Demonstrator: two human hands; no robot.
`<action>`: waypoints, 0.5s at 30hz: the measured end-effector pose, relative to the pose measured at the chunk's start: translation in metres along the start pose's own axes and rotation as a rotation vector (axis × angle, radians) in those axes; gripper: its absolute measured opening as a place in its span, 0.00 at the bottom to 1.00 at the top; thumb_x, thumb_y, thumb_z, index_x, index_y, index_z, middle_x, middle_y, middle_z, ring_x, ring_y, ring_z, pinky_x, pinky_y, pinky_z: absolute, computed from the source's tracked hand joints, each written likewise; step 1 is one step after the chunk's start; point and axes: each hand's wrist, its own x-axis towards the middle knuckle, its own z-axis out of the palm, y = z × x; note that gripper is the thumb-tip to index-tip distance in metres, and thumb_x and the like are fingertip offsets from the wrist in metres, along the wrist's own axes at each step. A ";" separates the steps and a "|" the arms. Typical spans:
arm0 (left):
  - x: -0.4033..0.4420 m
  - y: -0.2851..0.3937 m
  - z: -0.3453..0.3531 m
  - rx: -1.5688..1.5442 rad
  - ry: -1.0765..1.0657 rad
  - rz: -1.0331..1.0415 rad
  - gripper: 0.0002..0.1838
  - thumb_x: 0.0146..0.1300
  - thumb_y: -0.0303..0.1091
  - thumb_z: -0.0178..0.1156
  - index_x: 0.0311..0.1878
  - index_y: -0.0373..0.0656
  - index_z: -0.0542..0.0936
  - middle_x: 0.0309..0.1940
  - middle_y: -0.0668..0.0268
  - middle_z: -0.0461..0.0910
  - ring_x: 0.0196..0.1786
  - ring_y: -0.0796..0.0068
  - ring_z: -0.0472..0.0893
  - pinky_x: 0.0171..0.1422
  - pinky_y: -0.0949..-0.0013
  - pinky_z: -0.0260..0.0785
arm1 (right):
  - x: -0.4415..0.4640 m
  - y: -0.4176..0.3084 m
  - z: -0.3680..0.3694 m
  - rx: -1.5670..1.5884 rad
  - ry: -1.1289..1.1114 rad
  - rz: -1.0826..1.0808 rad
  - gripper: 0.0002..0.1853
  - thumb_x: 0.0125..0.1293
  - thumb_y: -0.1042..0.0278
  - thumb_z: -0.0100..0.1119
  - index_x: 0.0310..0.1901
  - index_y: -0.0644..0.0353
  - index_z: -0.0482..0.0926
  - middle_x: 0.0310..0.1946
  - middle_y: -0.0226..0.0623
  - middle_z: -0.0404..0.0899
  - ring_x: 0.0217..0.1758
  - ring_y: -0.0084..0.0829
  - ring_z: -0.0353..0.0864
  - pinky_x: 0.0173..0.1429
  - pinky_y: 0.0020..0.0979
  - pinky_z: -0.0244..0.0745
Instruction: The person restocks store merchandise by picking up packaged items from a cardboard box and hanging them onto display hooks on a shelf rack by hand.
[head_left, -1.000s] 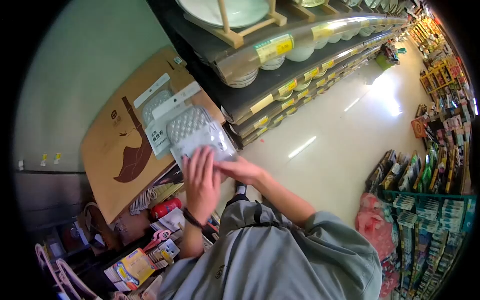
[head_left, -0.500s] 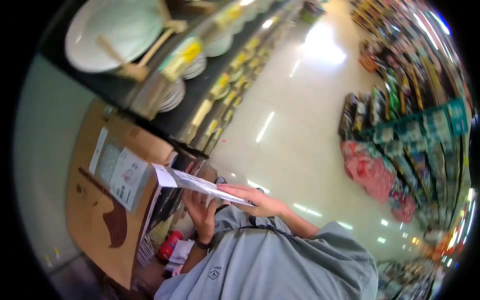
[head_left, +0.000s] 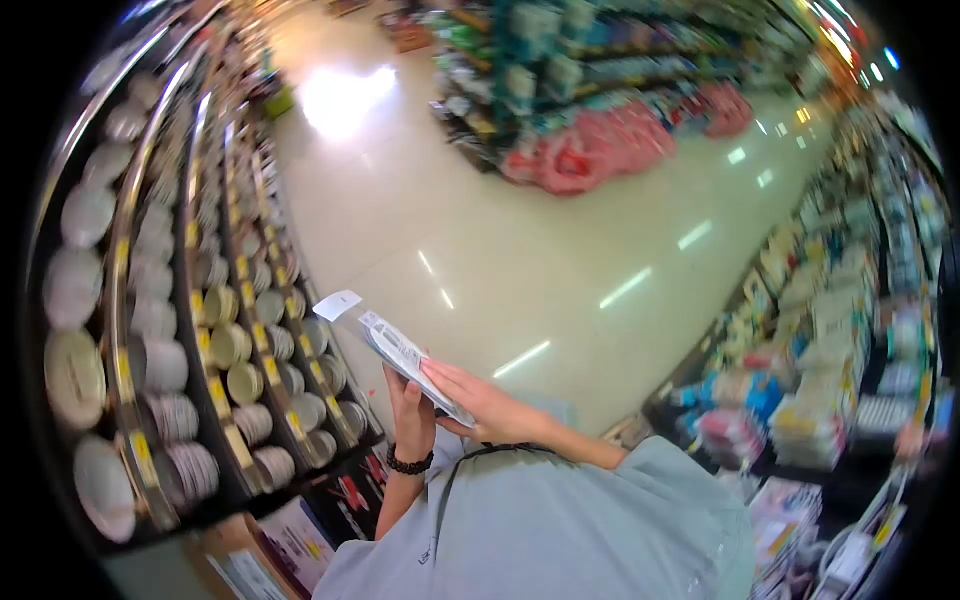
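Observation:
A flat plastic-wrapped package (head_left: 403, 345) with a printed label and a white tab at its far end sits at a slant in front of my body. Its contents are too small to make out. My left hand (head_left: 410, 412), dark beads at the wrist, holds it from the left and below, with some fingers hidden behind it. From the other side, my right hand (head_left: 485, 403) grips the near end, fingers laid along the upper face. The package is seen nearly edge-on.
Shelves of stacked bowls and plates (head_left: 165, 365) rise on my left. Pink plastic-covered goods (head_left: 600, 148) stand across the shiny floor (head_left: 500, 260). Packaged goods (head_left: 820, 370) fill the right side. A cardboard box (head_left: 235, 550) is low at the left.
My view has swung to the right, bringing the right-hand shelves in and shifting the cardboard box to the bottom edge. Both hands still hold the package, now away from the box.

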 end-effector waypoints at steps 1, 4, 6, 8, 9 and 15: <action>0.009 -0.007 0.010 0.046 -0.053 -0.044 0.52 0.62 0.55 0.68 0.77 0.44 0.48 0.71 0.56 0.58 0.74 0.60 0.59 0.77 0.56 0.52 | -0.010 0.005 -0.007 -0.006 0.057 0.044 0.42 0.63 0.70 0.66 0.75 0.64 0.54 0.74 0.51 0.57 0.77 0.50 0.57 0.77 0.42 0.59; 0.041 -0.034 0.045 0.203 -0.198 -0.148 0.54 0.58 0.61 0.68 0.75 0.42 0.51 0.70 0.53 0.59 0.73 0.59 0.61 0.76 0.57 0.55 | -0.036 0.018 -0.040 -0.068 0.192 0.132 0.44 0.64 0.66 0.66 0.75 0.67 0.52 0.75 0.53 0.55 0.77 0.50 0.57 0.77 0.42 0.59; 0.060 -0.050 0.067 0.251 -0.303 -0.221 0.51 0.59 0.61 0.67 0.74 0.40 0.53 0.68 0.53 0.62 0.71 0.59 0.64 0.75 0.57 0.56 | -0.055 0.019 -0.061 -0.083 0.268 0.190 0.46 0.63 0.61 0.67 0.76 0.67 0.51 0.75 0.54 0.54 0.78 0.50 0.55 0.77 0.42 0.58; 0.078 -0.071 0.091 0.280 -0.410 -0.283 0.49 0.61 0.61 0.63 0.74 0.39 0.54 0.68 0.52 0.64 0.70 0.59 0.66 0.74 0.57 0.58 | -0.071 0.020 -0.083 -0.092 0.322 0.252 0.47 0.63 0.57 0.68 0.76 0.68 0.50 0.75 0.56 0.52 0.78 0.51 0.54 0.78 0.42 0.56; 0.087 -0.081 0.102 0.288 -0.467 -0.313 0.48 0.63 0.62 0.61 0.75 0.39 0.54 0.69 0.51 0.64 0.69 0.59 0.68 0.73 0.56 0.61 | -0.077 0.021 -0.093 -0.091 0.340 0.287 0.48 0.63 0.56 0.67 0.75 0.68 0.51 0.75 0.58 0.51 0.78 0.51 0.53 0.79 0.42 0.54; 0.152 -0.158 0.164 0.197 -0.647 -0.609 0.44 0.65 0.63 0.56 0.72 0.38 0.58 0.65 0.51 0.70 0.64 0.60 0.72 0.68 0.57 0.66 | -0.112 0.059 -0.169 -0.027 0.471 0.424 0.49 0.62 0.50 0.68 0.77 0.62 0.51 0.75 0.58 0.50 0.79 0.51 0.51 0.80 0.42 0.51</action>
